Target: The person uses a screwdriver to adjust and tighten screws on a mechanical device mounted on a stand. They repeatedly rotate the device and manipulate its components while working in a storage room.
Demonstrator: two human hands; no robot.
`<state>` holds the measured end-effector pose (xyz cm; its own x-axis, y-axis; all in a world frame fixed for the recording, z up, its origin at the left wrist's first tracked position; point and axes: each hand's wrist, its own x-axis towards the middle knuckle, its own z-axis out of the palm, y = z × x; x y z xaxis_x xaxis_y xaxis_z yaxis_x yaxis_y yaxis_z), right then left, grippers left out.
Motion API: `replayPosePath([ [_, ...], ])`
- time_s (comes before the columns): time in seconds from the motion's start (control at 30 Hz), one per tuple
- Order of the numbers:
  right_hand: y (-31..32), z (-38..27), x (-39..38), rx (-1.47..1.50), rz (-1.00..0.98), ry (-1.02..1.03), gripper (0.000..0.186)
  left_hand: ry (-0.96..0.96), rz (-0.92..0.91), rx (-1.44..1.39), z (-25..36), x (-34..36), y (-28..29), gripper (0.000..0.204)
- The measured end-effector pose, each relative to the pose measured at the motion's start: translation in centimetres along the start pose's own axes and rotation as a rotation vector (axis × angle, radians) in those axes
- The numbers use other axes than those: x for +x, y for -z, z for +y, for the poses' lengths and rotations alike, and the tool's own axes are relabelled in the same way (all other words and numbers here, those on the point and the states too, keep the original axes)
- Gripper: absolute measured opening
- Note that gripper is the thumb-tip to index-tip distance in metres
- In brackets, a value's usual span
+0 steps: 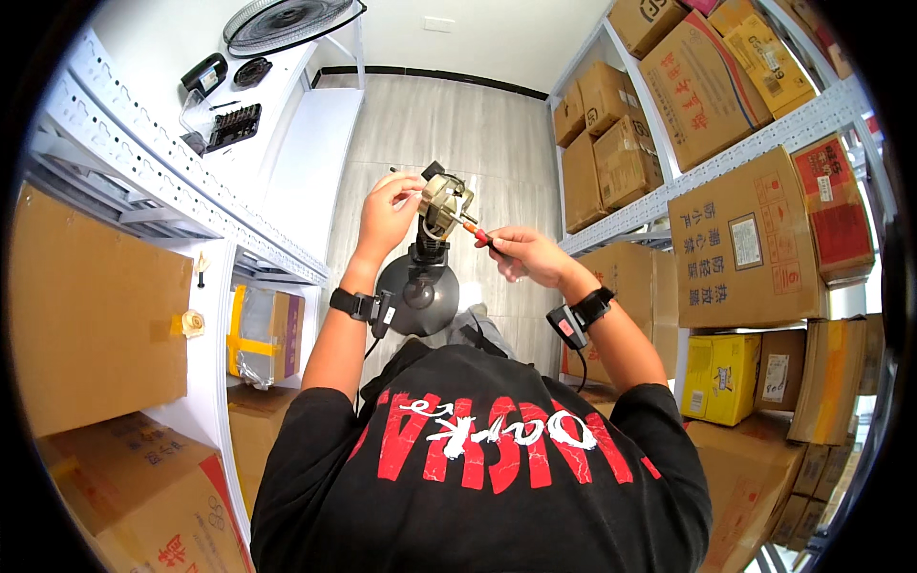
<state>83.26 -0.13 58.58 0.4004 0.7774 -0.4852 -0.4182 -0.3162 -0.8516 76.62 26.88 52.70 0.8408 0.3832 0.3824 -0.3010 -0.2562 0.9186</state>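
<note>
A brass-coloured fan motor (442, 196) sits upright on a black stand, its round base (415, 306) on the floor between my legs. My left hand (390, 210) has its fingers closed at the motor's upper left side; what exactly they grip is partly hidden. My right hand (523, 253) holds a red-and-black screwdriver (481, 235), its orange-collared end pointing up-left into the lower right of the motor. The tip is too small to make out clearly.
A white bench (306, 191) at left holds a black bit case (234, 126), small black parts and a wire fan guard (291, 21). Metal shelves with cardboard boxes (745, 248) line the right; more boxes (100, 296) stand close at left. A wall (439, 53) is ahead.
</note>
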Motion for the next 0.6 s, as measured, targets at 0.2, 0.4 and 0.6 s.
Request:
replayPosePath([
  [0.2, -0.4, 1.4, 0.5, 0.382, -0.14, -0.169, 0.037, 0.383, -0.021, -0.127, 1.7, -5.5, -2.0, 0.011],
  [0.4, 0.4, 3.8, 1.9, 0.618, -0.357, -0.2, 0.047, 0.763, -0.118, -0.486, 6.6, -7.5, -6.6, 0.034],
  [0.6, -0.1, 5.1, 3.0, 0.795, -0.357, -0.066, 0.042, 0.731, 0.018, -0.527, 5.2, -6.2, -9.5, 0.027],
])
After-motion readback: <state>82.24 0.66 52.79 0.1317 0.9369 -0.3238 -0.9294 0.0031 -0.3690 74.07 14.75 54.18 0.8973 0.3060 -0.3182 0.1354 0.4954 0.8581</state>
